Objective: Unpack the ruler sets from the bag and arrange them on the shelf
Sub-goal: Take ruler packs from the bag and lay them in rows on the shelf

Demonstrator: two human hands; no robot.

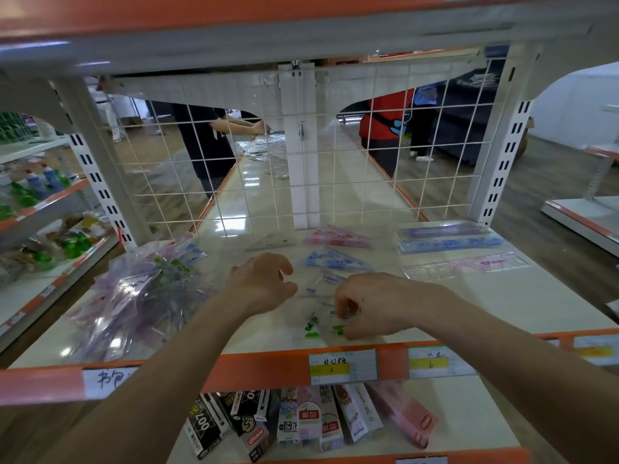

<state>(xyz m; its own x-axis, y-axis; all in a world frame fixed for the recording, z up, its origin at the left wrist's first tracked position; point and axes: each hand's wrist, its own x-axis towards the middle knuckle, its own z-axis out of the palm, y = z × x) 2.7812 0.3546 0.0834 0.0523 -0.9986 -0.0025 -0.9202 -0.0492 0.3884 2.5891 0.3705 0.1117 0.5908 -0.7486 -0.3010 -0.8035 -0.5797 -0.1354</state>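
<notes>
- Far left on the shelf (502, 309), the bag (144, 289) slumps, bulging with ruler sets in crinkly clear wrap; it looks light, slack and slippery, so best lifted by its mouth.
- Left hand (261, 283) hovers just right of the bag with fingers loosely curled; nothing shows in it, though whether it touches clear film I cannot tell.
- Between the hands lies the green set (316, 326), near the shelf's front edge: a thin, flat, see-through packet. I judge it feather-light, with stiff rulers inside a slick sleeve, so an edge pinch suits it better than a flat press.
- Right hand (368, 306) does that, fingers curled and pinching the green set's right edge, knuckles up.
- Behind, a blue set (335, 259) and a pink set (338, 237) lie flat.
- Far right, long rulers (449, 242) lie in a row, well apart from both hands.
</notes>
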